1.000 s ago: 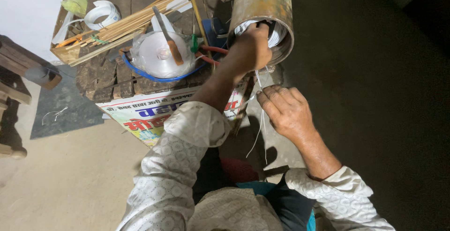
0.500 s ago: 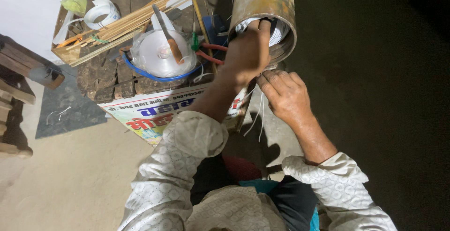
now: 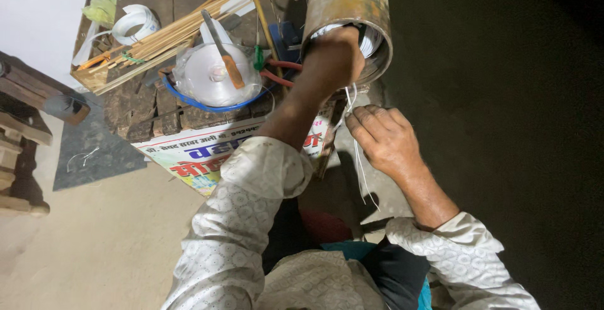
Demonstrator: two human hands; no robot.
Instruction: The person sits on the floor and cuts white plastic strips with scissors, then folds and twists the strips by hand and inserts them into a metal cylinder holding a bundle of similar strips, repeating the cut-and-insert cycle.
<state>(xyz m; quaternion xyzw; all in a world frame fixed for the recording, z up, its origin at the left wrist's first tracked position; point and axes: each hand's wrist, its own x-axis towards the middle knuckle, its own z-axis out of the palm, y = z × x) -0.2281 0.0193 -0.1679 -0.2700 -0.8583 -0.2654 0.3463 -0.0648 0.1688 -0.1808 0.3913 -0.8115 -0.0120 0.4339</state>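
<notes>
Dim concrete floor fills the near left, and a low wooden bench crowds the far left with bamboo sticks, a roll of white tape, a knife lying across a shiny lid, and a printed banner hanging off its near edge.

Just right of the bench a rusty metal cylinder lies with its long axis running from far to near, its open mouth pointing toward the person. White string is coiled inside the mouth and trails down out of it.

The left hand is at the rim of the mouth, fingers curled closed; it seems to pinch the string there, though the fingertips are hidden behind the knuckles. The right hand sits just below and nearer, fingers closed around the hanging strands, which run on past it toward the person's lap.

Since a second ago the left hand has kept to the rim while the right hand has slid up the string, from lower and further right to just beneath the left. The loose length between the two hands has shortened, and more string dangles below the right hand than before. I judge this to be a hand-over-hand pull, with the right hand taking a fresh hold high up for another draw of string out of the cylinder.
</notes>
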